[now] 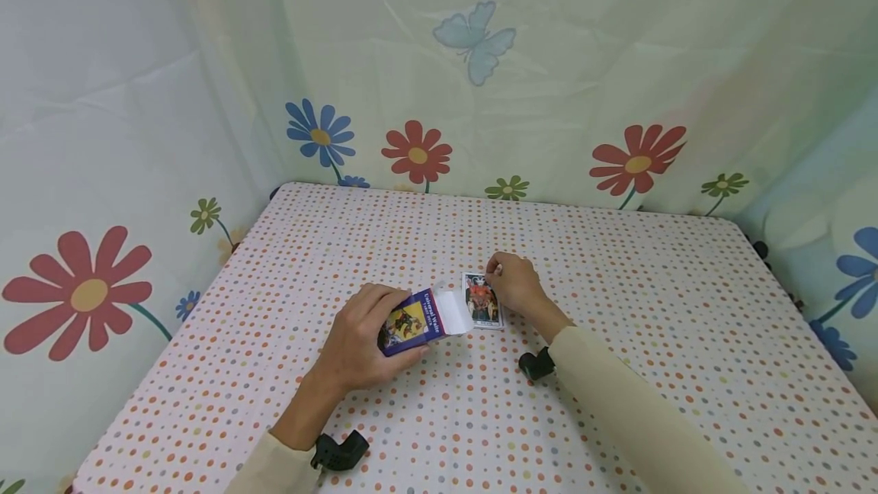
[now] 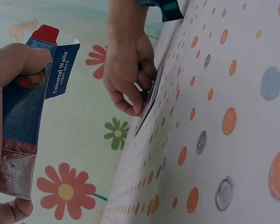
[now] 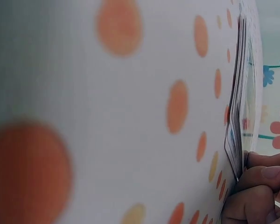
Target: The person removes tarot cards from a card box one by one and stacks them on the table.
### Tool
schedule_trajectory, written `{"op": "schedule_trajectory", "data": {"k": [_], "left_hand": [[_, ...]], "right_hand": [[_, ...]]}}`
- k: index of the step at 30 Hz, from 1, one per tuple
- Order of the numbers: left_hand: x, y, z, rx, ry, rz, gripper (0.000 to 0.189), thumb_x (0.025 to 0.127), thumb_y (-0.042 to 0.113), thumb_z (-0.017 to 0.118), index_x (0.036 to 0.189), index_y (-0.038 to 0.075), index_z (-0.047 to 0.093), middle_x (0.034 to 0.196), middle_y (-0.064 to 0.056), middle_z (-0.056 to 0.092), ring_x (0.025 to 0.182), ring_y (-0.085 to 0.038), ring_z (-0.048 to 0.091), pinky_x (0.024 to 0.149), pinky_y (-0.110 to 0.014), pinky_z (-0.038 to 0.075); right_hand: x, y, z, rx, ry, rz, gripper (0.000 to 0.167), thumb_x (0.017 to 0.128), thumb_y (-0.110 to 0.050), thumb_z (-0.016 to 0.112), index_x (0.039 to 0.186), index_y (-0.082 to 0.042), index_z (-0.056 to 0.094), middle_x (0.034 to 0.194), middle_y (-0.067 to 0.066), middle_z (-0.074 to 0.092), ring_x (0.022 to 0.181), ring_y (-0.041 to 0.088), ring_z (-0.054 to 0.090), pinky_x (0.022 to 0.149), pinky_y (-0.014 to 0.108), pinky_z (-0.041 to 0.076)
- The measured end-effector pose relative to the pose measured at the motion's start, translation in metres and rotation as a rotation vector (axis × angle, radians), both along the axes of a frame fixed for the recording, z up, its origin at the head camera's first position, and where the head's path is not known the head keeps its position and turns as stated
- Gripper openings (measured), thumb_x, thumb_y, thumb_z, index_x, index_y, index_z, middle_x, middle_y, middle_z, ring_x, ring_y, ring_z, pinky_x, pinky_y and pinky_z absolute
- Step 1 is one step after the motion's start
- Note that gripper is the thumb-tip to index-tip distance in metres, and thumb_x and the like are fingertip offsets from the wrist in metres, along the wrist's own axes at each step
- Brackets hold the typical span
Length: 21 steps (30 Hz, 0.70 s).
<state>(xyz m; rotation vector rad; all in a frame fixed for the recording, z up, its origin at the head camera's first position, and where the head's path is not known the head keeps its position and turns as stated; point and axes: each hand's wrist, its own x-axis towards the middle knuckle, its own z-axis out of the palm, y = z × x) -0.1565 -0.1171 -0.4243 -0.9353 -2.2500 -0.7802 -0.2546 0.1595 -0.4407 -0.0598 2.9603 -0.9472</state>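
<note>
My left hand (image 1: 358, 335) grips a blue tarot card box (image 1: 405, 324) above the table, its end flap (image 1: 453, 312) standing open toward the cards. In the left wrist view the thumb presses on the box (image 2: 25, 109), which has clear wrap around its lower end. A small stack of tarot cards (image 1: 482, 303) lies face up on the cloth, with a picture of red-clad figures on top. My right hand (image 1: 519, 284) pinches the stack at its far right corner with curled fingers. From the right wrist, the cards' edges (image 3: 238, 88) look slightly spread near the fingertips.
The table has a white cloth (image 1: 329, 235) with coloured dots. A curtain with printed flowers (image 1: 549, 97) hangs behind and on both sides. Dark wrist cameras (image 1: 341, 451) sit at both sleeves, close over the cloth.
</note>
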Motion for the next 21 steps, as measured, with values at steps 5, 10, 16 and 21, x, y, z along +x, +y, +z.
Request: {"op": "schedule_trajectory", "data": {"k": [5,10,16,21], "left_hand": [[-0.001,0.001,0.0,0.004,0.0,-0.003,0.064,0.078,0.055,0.079,0.121,0.007,0.067,0.111,-0.003,0.065,0.095,-0.016,0.06,0.077,-0.033,0.053],[-0.001,0.001,0.001,0.003,-0.011,-0.002,0.065,0.078,0.055,0.078,0.121,0.008,0.067,0.111,-0.003,0.065,0.094,-0.015,0.059,0.075,-0.032,0.052],[0.0,0.001,0.0,0.01,-0.017,-0.005,0.066,0.078,0.055,0.079,0.121,0.007,0.067,0.111,-0.003,0.066,0.096,-0.016,0.06,0.076,-0.033,0.053],[-0.001,0.0,0.0,0.008,-0.009,-0.001,0.066,0.077,0.053,0.08,0.121,0.006,0.067,0.112,-0.004,0.066,0.097,-0.017,0.06,0.077,-0.033,0.053]], "right_hand": [[0.001,0.0,0.0,-0.02,-0.023,-0.038,0.012,0.102,-0.017,0.058,0.103,-0.007,0.064,0.078,0.008,0.063,0.058,0.017,0.051,0.05,0.029,0.039],[0.003,-0.002,0.001,-0.032,-0.058,-0.102,0.026,0.102,-0.029,0.056,0.112,-0.005,0.06,0.076,0.01,0.06,0.058,0.019,0.049,0.05,0.031,0.039],[0.008,-0.008,0.004,0.057,-0.089,-0.154,0.06,0.097,-0.046,0.054,0.131,0.004,0.048,0.1,0.024,0.065,0.082,0.036,0.062,0.064,0.045,0.051],[0.014,-0.018,0.006,0.179,-0.092,-0.146,0.072,0.09,-0.049,0.053,0.133,0.008,0.044,0.101,0.026,0.065,0.086,0.042,0.065,0.067,0.05,0.053]]}}
